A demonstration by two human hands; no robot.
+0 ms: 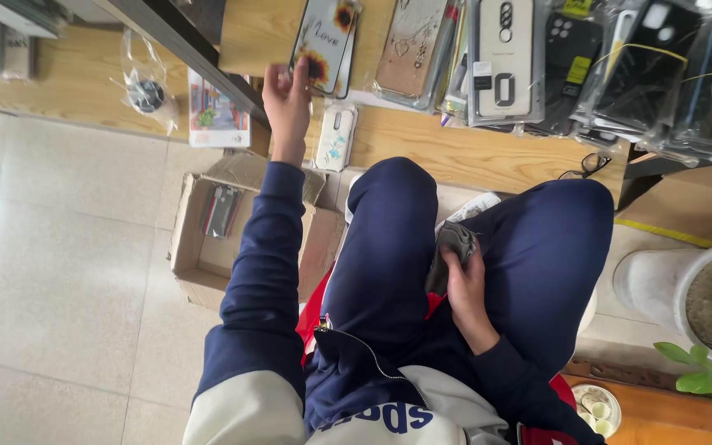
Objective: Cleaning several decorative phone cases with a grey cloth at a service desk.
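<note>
Floor tiles (59,272) fill the left side under me, and a long wooden shelf (471,152) runs across the top. My legs in dark blue trousers (455,247) fill the middle, because I am sitting down. An open cardboard box (208,247) stands on the floor just below the shelf's near edge, beside my left knee. A white plant pot (661,288) stands on the floor at the right, below the shelf's right end.

Phone cases in clear bags (661,74) lie in a pile on the right part of the shelf. A sunflower phone case (325,41) leans near the shelf's left end, and a small white flowery case (336,136) lies at the shelf's near edge, just below it.

My left hand (288,103) is up at the shelf's left end. Its fingers are loosely open and touch the bottom edge of the sunflower phone case, but they are not wrapped around it. My right hand (465,284) rests between my knees. Its fingers are curled around a grey cloth (453,247) and hold it against my leg.
</note>
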